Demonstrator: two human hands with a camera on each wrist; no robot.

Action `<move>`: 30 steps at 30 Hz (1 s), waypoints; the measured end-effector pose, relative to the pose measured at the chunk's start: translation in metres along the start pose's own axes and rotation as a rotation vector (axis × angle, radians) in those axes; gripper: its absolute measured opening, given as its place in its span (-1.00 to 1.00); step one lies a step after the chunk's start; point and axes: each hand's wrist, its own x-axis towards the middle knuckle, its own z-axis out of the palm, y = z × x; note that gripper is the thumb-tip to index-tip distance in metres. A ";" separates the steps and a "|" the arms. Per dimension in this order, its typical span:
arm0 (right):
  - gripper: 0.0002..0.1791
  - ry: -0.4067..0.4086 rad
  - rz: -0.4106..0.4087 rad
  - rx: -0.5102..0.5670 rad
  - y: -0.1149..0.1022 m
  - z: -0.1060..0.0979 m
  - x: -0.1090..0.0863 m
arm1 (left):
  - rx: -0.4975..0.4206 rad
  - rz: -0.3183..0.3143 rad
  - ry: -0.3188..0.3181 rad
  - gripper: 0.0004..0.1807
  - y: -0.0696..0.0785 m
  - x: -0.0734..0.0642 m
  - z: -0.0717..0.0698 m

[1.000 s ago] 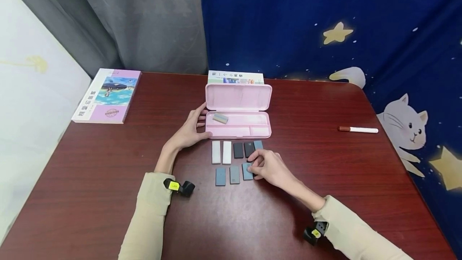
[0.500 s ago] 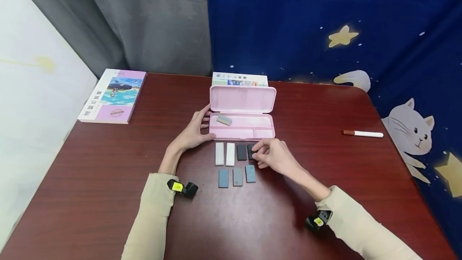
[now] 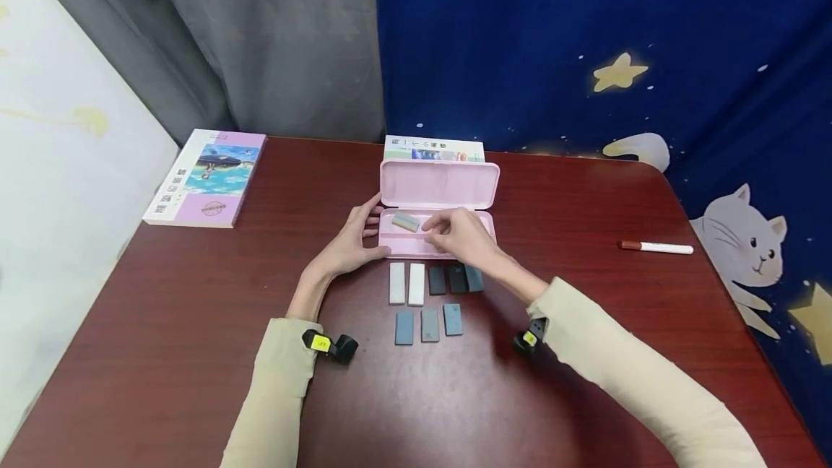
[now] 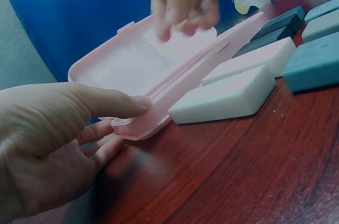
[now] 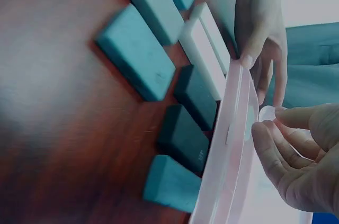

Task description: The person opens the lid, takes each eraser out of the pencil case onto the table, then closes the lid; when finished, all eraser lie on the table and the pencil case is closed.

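A pink pencil case stands with its lid up, and a two-toned grey and tan eraser lies at the left in its long compartment. My left hand holds the case's left end, thumb on the front corner and fingers along the side. Over the case hovers my right hand, its fingertips just right of that eraser, with nothing seen between thumb and fingers. In front lie two white erasers, two black ones and a blue one. Nearer still, three blue-grey erasers form a second row.
Behind the lid lies a book. Another book lies at the back left of the brown table. A white marker with a brown cap is at the right. Curtains hang beyond the table.
My right hand has moved from the near blue-grey eraser, past the right end of the back row, up over the open case. My left hand has stayed at the case's left end.
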 end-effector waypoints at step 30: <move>-0.87 -0.004 -0.038 -0.248 -0.007 0.032 0.059 | -0.024 0.009 -0.001 0.01 -0.002 0.001 0.001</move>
